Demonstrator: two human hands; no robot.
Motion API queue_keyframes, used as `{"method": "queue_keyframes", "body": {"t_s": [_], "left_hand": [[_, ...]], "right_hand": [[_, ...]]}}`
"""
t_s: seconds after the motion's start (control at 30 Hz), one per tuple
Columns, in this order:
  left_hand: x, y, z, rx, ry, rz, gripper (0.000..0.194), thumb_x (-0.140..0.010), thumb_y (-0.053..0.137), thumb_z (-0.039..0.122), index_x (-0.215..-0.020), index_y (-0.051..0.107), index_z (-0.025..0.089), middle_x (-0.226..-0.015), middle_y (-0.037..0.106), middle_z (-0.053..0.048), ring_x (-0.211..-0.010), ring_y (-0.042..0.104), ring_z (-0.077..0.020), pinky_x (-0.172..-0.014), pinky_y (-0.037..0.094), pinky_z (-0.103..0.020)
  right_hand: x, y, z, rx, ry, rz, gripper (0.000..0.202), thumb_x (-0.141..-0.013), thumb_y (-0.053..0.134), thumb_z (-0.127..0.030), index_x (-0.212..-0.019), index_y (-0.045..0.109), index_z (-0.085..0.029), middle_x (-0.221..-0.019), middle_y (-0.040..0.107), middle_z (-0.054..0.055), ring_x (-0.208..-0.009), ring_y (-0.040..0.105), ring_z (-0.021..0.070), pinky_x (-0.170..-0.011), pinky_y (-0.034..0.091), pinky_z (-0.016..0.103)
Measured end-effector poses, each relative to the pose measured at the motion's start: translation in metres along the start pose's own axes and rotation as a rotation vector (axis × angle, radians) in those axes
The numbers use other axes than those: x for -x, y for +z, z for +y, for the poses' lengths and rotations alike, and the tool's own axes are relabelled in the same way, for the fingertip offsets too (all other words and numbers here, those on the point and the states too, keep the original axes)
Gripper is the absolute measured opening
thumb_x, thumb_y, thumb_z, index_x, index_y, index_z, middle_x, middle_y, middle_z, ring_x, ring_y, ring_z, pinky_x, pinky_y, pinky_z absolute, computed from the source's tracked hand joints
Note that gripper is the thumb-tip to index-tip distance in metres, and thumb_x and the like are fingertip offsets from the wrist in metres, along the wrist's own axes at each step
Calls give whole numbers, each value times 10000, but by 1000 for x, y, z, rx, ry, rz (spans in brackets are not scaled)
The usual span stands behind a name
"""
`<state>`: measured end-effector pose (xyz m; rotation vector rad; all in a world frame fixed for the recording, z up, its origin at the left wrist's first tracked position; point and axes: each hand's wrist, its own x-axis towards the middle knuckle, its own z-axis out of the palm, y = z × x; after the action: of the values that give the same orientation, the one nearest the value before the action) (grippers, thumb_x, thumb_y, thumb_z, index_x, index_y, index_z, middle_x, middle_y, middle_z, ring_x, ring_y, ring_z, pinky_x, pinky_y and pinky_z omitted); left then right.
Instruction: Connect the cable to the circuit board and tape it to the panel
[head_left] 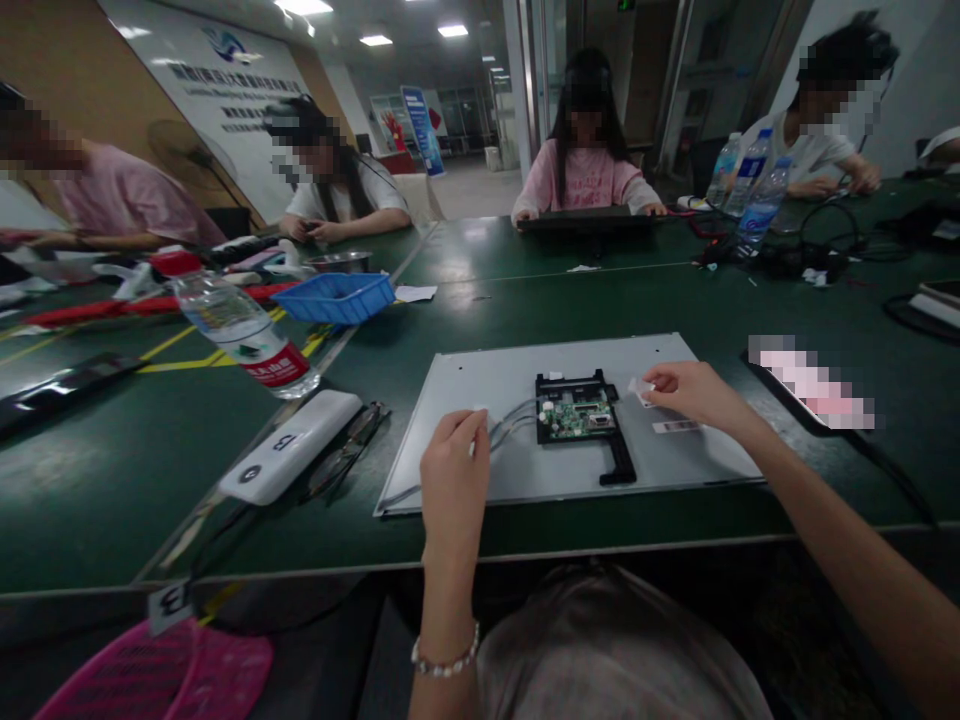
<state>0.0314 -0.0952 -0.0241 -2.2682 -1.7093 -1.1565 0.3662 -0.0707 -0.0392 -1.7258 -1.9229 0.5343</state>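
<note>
A flat light-grey panel (510, 475) lies on the green table before me. Near its middle sits a black plastic bracket (616, 455) with a green circuit board (574, 417) in it. Thin grey wires (514, 422) run leftward from the board, passing by my left hand (454, 465). The fingers of that hand are pinched together above the panel's left part; what they hold, if anything, is too small to name. My right hand (686, 392), right of the bracket, pinches a small whitish translucent piece (640, 390). Just below it a white label (676, 426) is stuck on the panel.
Left of the panel are glasses (349, 450), a white power bank (292, 447), a water bottle (240, 325) and a blue tray (337, 300). To the right lies a phone (806, 385) with a cable. Several people sit around the table; more bottles (761, 200) stand far right.
</note>
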Motion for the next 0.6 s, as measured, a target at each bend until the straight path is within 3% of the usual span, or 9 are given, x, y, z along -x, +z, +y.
{"method": "queue_keyframes", "body": {"t_s": [0.17, 0.3, 0.47, 0.6], "left_hand": [[-2, 5, -8, 7, -42, -93, 228, -895, 446, 191, -961, 664, 175, -987, 656, -68, -878, 634, -202, -853, 492, -335], [2, 6, -9, 24, -69, -164, 226, -891, 436, 185, -930, 658, 174, -982, 658, -72, -887, 629, -214, -860, 496, -355], [4, 5, -7, 23, -56, -124, 206, -892, 455, 213, -973, 640, 171, -1001, 634, -83, -940, 599, -234, -893, 476, -387], [5, 4, -9, -2, -40, -90, 208, -892, 470, 229, -1004, 636, 172, -1050, 608, -92, -990, 566, -251, -922, 449, -414]], "right_hand": [[1, 2, 12, 216, -17, 129, 287, -819, 562, -381, -1001, 681, -194, -897, 673, 78, -744, 635, 206, -703, 490, 344], [-1, 2, 3, 359, -58, 236, 321, -848, 531, -381, -1041, 673, -167, -1023, 621, 137, -888, 622, 271, -793, 494, 418], [-18, 6, -38, 256, -329, 89, 294, -874, 525, -328, -1097, 648, -181, -1105, 638, 109, -1035, 587, 262, -920, 459, 421], [-40, 22, -66, 221, -443, 41, 288, -881, 526, -302, -1108, 650, -176, -1140, 652, 104, -1084, 576, 256, -949, 439, 416]]}}
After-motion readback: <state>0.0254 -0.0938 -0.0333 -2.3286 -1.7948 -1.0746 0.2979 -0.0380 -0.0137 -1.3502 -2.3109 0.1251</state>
